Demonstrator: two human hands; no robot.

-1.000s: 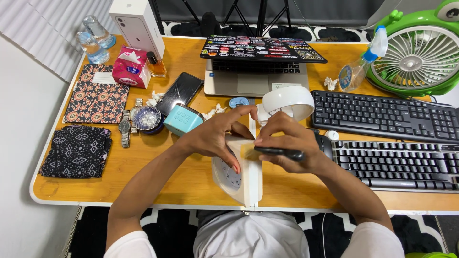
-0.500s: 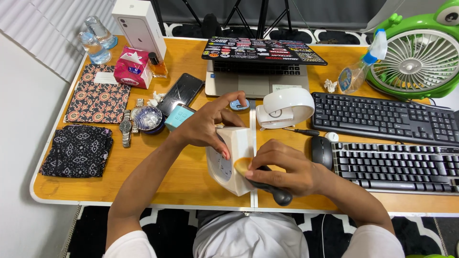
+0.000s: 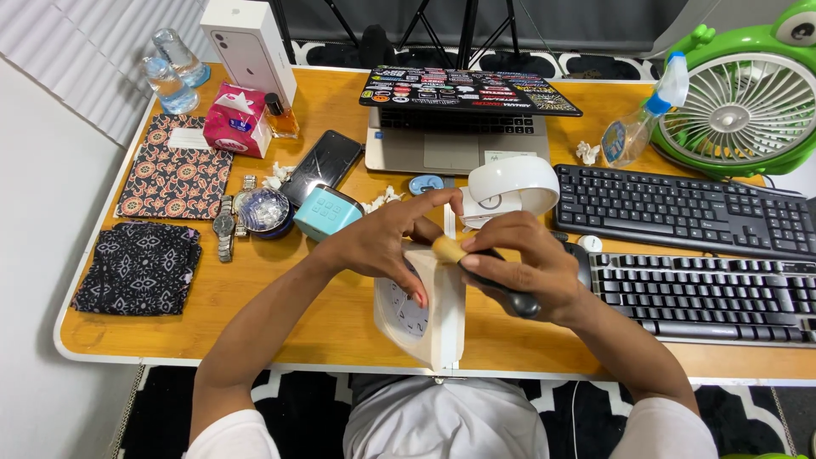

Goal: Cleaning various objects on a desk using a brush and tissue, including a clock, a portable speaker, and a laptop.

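Observation:
A square white clock [image 3: 425, 314] stands on edge near the front of the wooden desk [image 3: 323, 331], its dial facing left. My left hand [image 3: 387, 242] grips the clock's top and left face. My right hand [image 3: 518, 263] holds a black-handled brush [image 3: 484, 276] whose tan bristles rest on the clock's upper edge.
Behind my hands are a round white device [image 3: 506, 191], a teal cube [image 3: 327, 212], a phone [image 3: 321, 167], and a sticker-covered laptop [image 3: 459, 115]. Two black keyboards [image 3: 697, 246] and a mouse lie right. A green fan [image 3: 739, 93], a spray bottle [image 3: 637, 119], patterned cloths [image 3: 153, 229] and a wristwatch [image 3: 223, 228] sit around.
My right hand has swept the brush from the clock's lower edge up to its top edge. My left hand shifted its grip and the clock tilted slightly.

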